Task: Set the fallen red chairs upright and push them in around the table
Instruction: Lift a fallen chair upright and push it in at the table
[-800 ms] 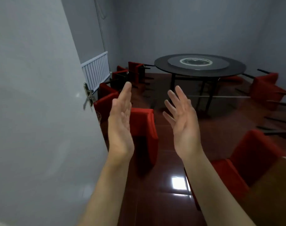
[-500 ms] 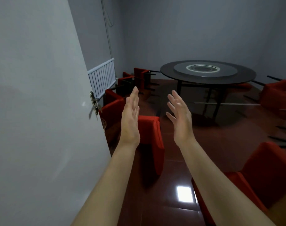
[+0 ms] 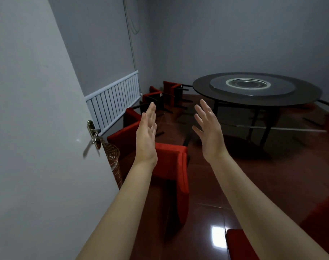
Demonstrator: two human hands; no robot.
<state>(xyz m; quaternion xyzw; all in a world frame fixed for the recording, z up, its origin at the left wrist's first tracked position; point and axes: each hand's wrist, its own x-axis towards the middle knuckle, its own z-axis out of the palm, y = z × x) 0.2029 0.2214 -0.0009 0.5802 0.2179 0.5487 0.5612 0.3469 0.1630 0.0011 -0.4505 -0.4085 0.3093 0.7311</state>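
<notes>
A round dark table point(image 3: 201, 91) with a turntable stands at the back right. Several red chairs lie tipped on the glossy red floor. The nearest fallen red chair point(image 3: 173, 166) lies just below my hands. More fallen chairs point(image 3: 169, 92) rest by the radiator, and another red chair point(image 3: 321, 228) shows at the lower right. My left hand point(image 3: 146, 136) and my right hand point(image 3: 208, 132) are raised in front of me, palms facing each other, fingers apart, holding nothing and touching no chair.
A white door point(image 3: 37, 147) with a metal handle point(image 3: 93, 136) fills the left side. A wicker basket point(image 3: 114, 162) stands behind the door edge. A white radiator point(image 3: 113, 102) lines the left wall. Black chair legs lie on the floor past the table.
Both arms have stretched further forward and my view has swung slightly left and nearer the door. The hands stay open and empty.
</notes>
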